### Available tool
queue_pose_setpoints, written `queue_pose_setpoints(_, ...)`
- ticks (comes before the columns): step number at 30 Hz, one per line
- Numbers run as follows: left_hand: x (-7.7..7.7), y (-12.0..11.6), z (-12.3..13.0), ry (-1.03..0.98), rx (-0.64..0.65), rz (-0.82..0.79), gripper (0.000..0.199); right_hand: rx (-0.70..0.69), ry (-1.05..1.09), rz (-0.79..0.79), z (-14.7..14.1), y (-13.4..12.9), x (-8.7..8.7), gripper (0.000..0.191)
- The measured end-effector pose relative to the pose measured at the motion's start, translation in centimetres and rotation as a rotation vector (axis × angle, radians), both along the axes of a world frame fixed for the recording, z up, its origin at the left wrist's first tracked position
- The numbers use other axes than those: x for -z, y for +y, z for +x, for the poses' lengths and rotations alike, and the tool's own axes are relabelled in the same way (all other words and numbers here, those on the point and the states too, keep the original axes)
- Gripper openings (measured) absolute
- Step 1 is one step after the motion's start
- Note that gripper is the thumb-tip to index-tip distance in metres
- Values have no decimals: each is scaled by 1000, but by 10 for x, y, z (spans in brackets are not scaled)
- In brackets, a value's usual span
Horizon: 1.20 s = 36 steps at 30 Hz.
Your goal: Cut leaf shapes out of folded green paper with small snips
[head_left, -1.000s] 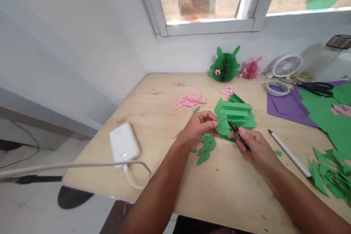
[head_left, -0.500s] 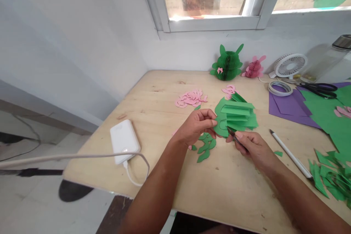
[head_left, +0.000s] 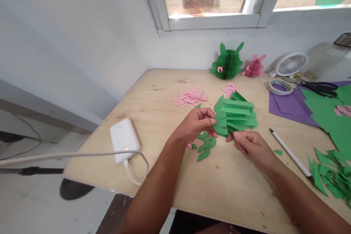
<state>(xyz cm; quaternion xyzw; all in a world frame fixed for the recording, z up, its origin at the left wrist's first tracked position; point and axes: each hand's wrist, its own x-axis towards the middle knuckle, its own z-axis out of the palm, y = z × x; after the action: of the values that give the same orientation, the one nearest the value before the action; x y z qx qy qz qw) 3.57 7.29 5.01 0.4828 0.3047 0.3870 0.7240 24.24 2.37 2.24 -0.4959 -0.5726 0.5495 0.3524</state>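
Note:
My left hand [head_left: 201, 126] pinches the left edge of a folded stack of green paper [head_left: 221, 126], whose layers fan out in pleats to the right. A curved cut runs through its front layer. My right hand [head_left: 248, 142] is closed round small dark scissors [head_left: 232, 131], mostly hidden by the fingers, with the blades at the paper's lower right edge. Under and beside my left hand lie curved green paper cut-outs [head_left: 206, 148]. Behind the folded stack is a pile of pink paper cut-outs [head_left: 192, 97].
A power bank [head_left: 124, 140] with a cable lies at left. At right are a white pen [head_left: 290, 153], green scraps [head_left: 330, 173], purple sheets [head_left: 290, 104], a tape roll [head_left: 280, 87] and black scissors [head_left: 319, 87]. Green [head_left: 227, 64] and pink [head_left: 254, 66] paper figures stand by the wall.
The scissors' blades have moved down along the paper's edge, and less of them shows. The folded stack has tilted slightly in my left hand.

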Motion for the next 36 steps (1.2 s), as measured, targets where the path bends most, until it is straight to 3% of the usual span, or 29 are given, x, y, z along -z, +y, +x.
queue_pose_setpoints(15,-7,-3,-4,153,29,79,18,-38,-165,19,0,-1,-4,49)
queue_pose_setpoints(36,-12,-6,-3,268,26,145,15,58,-244,187,1,1,0,37)
